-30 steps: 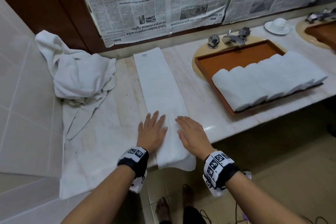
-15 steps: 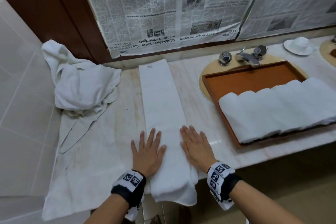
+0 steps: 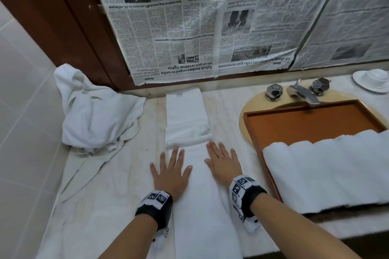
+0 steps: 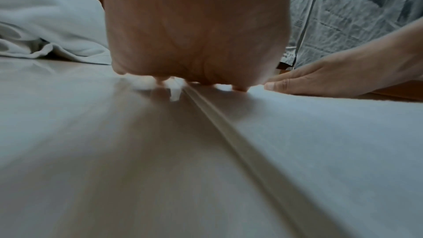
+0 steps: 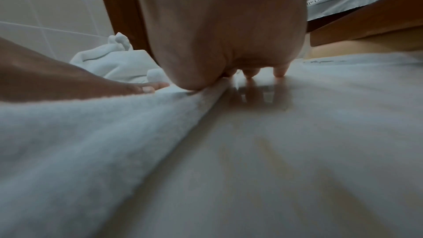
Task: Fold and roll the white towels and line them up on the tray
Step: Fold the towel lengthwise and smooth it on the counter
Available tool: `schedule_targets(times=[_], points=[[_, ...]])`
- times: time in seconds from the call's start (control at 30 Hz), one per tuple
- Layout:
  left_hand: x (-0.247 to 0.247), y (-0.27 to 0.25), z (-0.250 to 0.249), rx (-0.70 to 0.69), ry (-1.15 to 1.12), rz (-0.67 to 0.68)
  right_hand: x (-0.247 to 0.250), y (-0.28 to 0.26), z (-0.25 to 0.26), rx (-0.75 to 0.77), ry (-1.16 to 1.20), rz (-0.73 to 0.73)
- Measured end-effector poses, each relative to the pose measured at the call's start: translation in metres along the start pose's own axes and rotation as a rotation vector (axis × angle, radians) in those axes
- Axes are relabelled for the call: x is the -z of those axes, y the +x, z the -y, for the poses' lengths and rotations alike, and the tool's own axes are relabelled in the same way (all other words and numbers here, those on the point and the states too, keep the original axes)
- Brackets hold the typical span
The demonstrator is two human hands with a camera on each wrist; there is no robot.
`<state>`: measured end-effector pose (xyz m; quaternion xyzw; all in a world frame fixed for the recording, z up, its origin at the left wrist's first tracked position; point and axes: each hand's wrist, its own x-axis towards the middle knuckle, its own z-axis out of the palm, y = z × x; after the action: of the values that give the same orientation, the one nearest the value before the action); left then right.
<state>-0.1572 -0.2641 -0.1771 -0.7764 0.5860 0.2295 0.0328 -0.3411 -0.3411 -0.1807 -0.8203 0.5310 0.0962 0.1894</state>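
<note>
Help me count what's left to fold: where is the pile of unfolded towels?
In the head view, the crumpled pile sits at the counter's far left, against the tiled wall, left of the long folded towel.

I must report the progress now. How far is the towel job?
Done: several rolled towels lie side by side in the tray. In hand: the left hand and right hand press flat on the long folded towel, bunched across its middle and not yet rolled. Left: rolling and placing it, then the crumpled towel pile by the wall.
</note>
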Motion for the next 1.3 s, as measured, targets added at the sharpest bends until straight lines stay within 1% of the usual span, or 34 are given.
schedule_targets(times=[0.17, 0.27, 0.33, 0.4, 0.43, 0.5, 0.57, 0.63, 0.7, 0.8, 0.83, 0.87, 0.93, 1.0, 1.1, 1.23, 1.3], points=[[0.020, 0.042, 0.004, 0.021, -0.021, 0.015, 0.018, 0.042, -0.003, 0.006, 0.029, -0.028], [0.031, 0.053, 0.006, -0.001, -0.039, -0.008, 0.022, 0.042, -0.003, -0.020, 0.075, -0.102], [0.030, 0.040, 0.003, -0.023, -0.115, -0.047, 0.017, 0.026, 0.001, 0.004, 0.093, -0.150], [0.020, 0.012, 0.000, -0.057, -0.151, -0.061, 0.004, -0.001, 0.009, 0.080, 0.110, -0.171], [0.012, -0.003, -0.001, -0.075, -0.149, -0.047, -0.005, -0.016, 0.013, 0.115, 0.114, -0.178], [-0.006, -0.033, 0.000, -0.114, -0.095, -0.009, -0.028, -0.041, 0.017, 0.146, 0.080, -0.145], [-0.022, -0.048, 0.006, -0.142, -0.014, -0.028, -0.040, -0.057, 0.017, 0.110, 0.031, -0.123], [-0.029, -0.050, 0.016, -0.138, 0.008, -0.062, -0.041, -0.064, 0.011, 0.057, -0.004, -0.105], [-0.029, -0.048, 0.027, -0.127, 0.010, -0.085, -0.036, -0.067, -0.002, -0.019, 0.012, -0.080], [-0.028, -0.052, 0.034, -0.088, -0.029, -0.100, -0.029, -0.080, -0.013, -0.151, 0.031, -0.123], [-0.029, -0.058, 0.033, -0.081, -0.056, -0.115, -0.028, -0.086, -0.010, -0.150, 0.047, -0.149], [-0.032, -0.066, 0.030, -0.091, -0.075, -0.124, -0.029, -0.094, -0.002, -0.110, 0.066, -0.171], [-0.043, -0.089, 0.019, -0.159, -0.059, -0.138, -0.038, -0.110, 0.019, 0.005, 0.096, -0.183], [-0.060, -0.109, 0.013, -0.207, -0.030, -0.119, -0.052, -0.124, 0.037, 0.064, 0.056, -0.117], [-0.075, -0.121, 0.021, -0.199, -0.005, -0.187, -0.071, -0.134, 0.046, 0.018, 0.012, -0.071], [-0.073, -0.121, 0.037, -0.112, -0.018, -0.180, -0.076, -0.140, 0.027, -0.056, 0.012, -0.171], [-0.071, -0.124, 0.044, -0.067, -0.058, -0.182, -0.073, -0.143, 0.021, -0.094, 0.063, -0.186]])
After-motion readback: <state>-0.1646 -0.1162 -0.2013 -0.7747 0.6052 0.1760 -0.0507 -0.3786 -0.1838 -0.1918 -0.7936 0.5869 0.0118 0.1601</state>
